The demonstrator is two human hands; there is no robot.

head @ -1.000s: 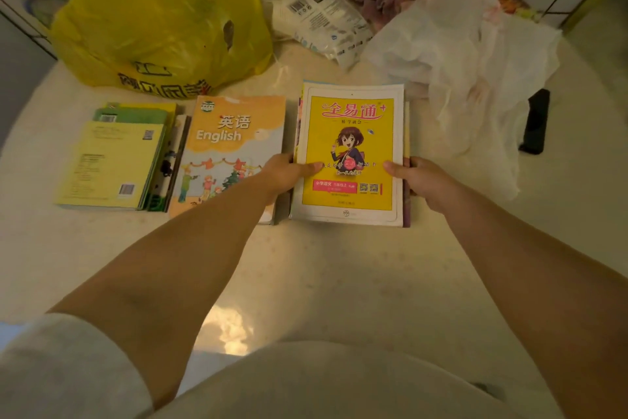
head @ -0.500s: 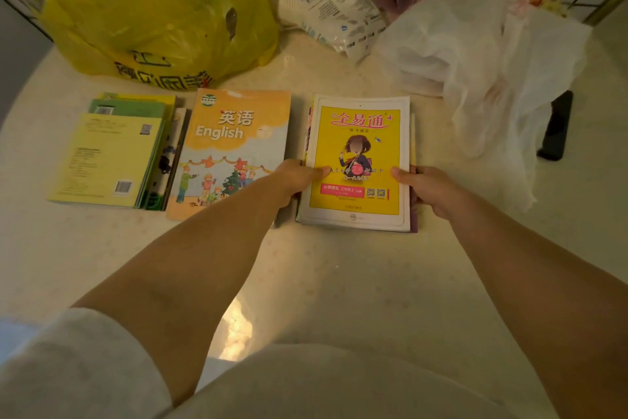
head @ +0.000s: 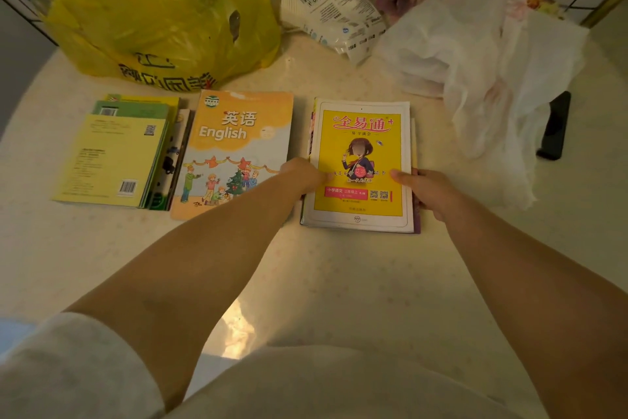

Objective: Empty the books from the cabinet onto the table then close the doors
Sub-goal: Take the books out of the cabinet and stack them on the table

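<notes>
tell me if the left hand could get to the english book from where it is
Probably yes: the left hand grips the yellow workbook stack right beside the English book, whose cover lies bare, but must release first.

Bare table (head: 339,282) near; yellow bag (head: 163,10), white cloth (head: 475,61) behind

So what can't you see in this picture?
- Head view: books under the yellow book, covered by it; only edges show.
- Left hand and right hand fingertips tucked at that stack's sides, hidden.
- Cabinet and doors: out of frame.
- Yellow bag contents: hidden by plastic.
</notes>
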